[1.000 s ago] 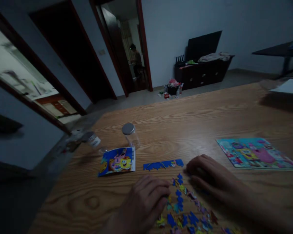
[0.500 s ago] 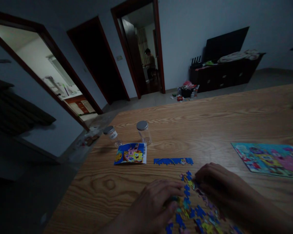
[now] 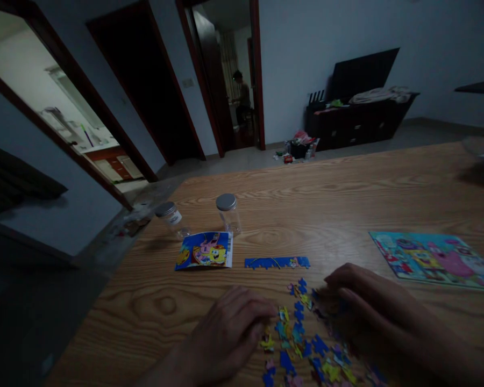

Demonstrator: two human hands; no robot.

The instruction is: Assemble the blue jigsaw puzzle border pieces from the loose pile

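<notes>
Loose jigsaw pieces [image 3: 302, 344], mostly blue with some yellow and pink, lie scattered on the wooden table [image 3: 347, 199] near its front edge. My left hand [image 3: 229, 333] rests palm down at the left of the pile, fingers curled onto the nearest pieces. My right hand [image 3: 363, 301] lies over the pile's right side, fingers bent and touching the pieces under them. A joined blue strip of pieces [image 3: 277, 262] lies just beyond the pile. What my fingers hold, if anything, is hidden.
A small cartoon picture card [image 3: 205, 250] lies left of the strip, with two clear jars with metal lids [image 3: 227, 212] [image 3: 170, 217] behind it. A larger cartoon picture sheet [image 3: 435, 260] lies at the right. Through a doorway a person [image 3: 242, 99] sits far off.
The view swung and settled. My left hand drew back a little from the pile, uncovering more pieces. My right hand stayed on the pile's right side.
</notes>
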